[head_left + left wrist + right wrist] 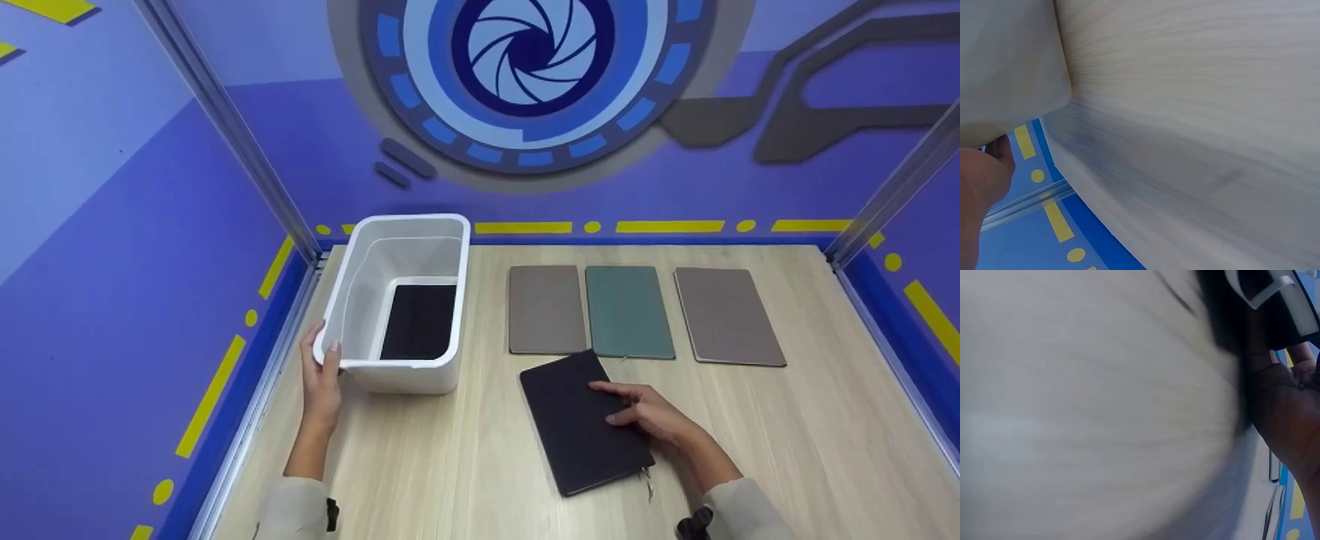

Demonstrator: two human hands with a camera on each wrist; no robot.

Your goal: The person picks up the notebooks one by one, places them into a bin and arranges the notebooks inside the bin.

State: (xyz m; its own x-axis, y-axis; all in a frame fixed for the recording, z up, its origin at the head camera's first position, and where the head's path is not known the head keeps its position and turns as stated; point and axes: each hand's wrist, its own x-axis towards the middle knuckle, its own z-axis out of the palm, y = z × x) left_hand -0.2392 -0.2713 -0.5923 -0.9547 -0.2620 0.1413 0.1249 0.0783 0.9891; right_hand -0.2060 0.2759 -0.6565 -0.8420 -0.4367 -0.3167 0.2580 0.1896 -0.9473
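Note:
My left hand [321, 379] grips the near left corner of a white plastic bin [415, 379], thumb on the rim. Inside that bin a black notebook [420, 322] lies flat on the bottom. A second black notebook [574, 427] is in my right hand [660, 416], its thumb and a finger over the cover and the other fingers hidden beneath. It is tilted, and a ribbon [649, 484] dangles from its lower end. In the right wrist view the palm is under the notebook's dark edge [1292, 309]. The left wrist view has the hand [982, 185] against the bin wall [1010, 67].
Behind the held notebook, a taupe notebook [546, 309], a green notebook [630, 311] and another taupe notebook [727, 315] lie in a row on the wooden table [442, 465]. Blue printed panels [285, 135] with metal posts [240, 142] enclose the back and sides.

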